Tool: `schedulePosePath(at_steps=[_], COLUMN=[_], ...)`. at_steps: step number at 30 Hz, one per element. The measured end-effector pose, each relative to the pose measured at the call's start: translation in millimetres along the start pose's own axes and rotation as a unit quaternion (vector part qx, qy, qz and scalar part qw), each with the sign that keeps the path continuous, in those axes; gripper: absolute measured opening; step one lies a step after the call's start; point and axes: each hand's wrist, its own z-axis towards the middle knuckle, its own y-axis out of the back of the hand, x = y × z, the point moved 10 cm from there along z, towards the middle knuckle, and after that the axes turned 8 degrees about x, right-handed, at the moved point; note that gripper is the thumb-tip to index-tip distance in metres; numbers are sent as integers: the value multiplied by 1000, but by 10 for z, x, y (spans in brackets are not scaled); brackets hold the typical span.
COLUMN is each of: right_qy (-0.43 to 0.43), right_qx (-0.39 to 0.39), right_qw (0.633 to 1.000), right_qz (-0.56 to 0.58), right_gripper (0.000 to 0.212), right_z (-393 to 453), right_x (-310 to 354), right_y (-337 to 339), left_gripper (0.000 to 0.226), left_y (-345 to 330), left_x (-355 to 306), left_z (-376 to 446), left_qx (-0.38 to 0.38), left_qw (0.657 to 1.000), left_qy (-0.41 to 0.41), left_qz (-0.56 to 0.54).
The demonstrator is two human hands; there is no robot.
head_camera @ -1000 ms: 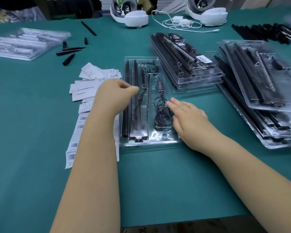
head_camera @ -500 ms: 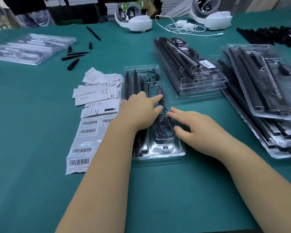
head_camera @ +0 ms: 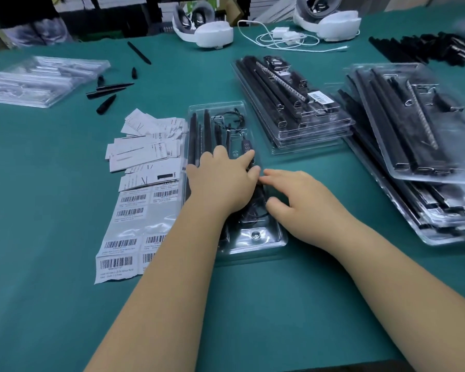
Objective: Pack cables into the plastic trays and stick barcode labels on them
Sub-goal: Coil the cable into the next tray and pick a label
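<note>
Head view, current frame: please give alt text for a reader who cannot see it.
Both hands, left hand and right hand, press with straight fingers on a clear plastic tray holding black cables on a green table. Barcode labels lie left of it; stacks of filled trays sit to the right.

A teal-covered tabletop [head_camera: 51, 304] fills the view under even light, its far edge carrying two white headsets [head_camera: 207, 33] and a white cable [head_camera: 285, 41], with stacked boxes [head_camera: 263, 6] and dark clutter behind.
</note>
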Motion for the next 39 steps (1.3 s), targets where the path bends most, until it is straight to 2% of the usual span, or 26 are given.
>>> schedulePosePath(at_steps=[3,5,8,10,12,15,17,20,24,27,32,39], right_qy=[-4,-4,1,5,9,10,10,11,13,16,19,24], right_qx=[1,-3,-3,-1,1,1,2,3,4,2,-12,-14], right_qw=[1000,1000,1000,1000,1000,1000,1000,1000,1000,1000,999,999], right_qz=[4,3,0,-2,-3,-2,1,2,-4,-1,24,41], right_gripper=[49,48,46,46,45,45,45,45,44,44,43,41], right_z=[11,18,21,19,18,20,24,30,44,54,62,72], right_x=[-26,-38,-30,-26,-30,-35,-39,-49,-76,-84,-128,-170], right_y=[-9,0,15,13,9,2,-4,-7,-11,-13,12,20], left_gripper=[46,41,21,16,12,37,50,58,56,49,53,46], left_y=[71,125,232,288,332,485,471,337,232,251,472,483], left_x=[54,127,306,471,659,1078,1293,1529,1628,1615,1625,1644], left_z=[-1,2,-43,-65,-67,-45,-31,-82,-181,-257,-365,-394], left_qx=[-24,-24,-39,-34,-6,1,47,108,76,-6,-104,-137], left_qw=[999,992,947,923,934,968,982,979,982,980,975,963], left_qy=[0,1,5,17,41,113,134,146,118,98,88,134], left_qz=[-36,-121,-319,-382,-356,-225,-126,-98,-128,-171,-177,-191])
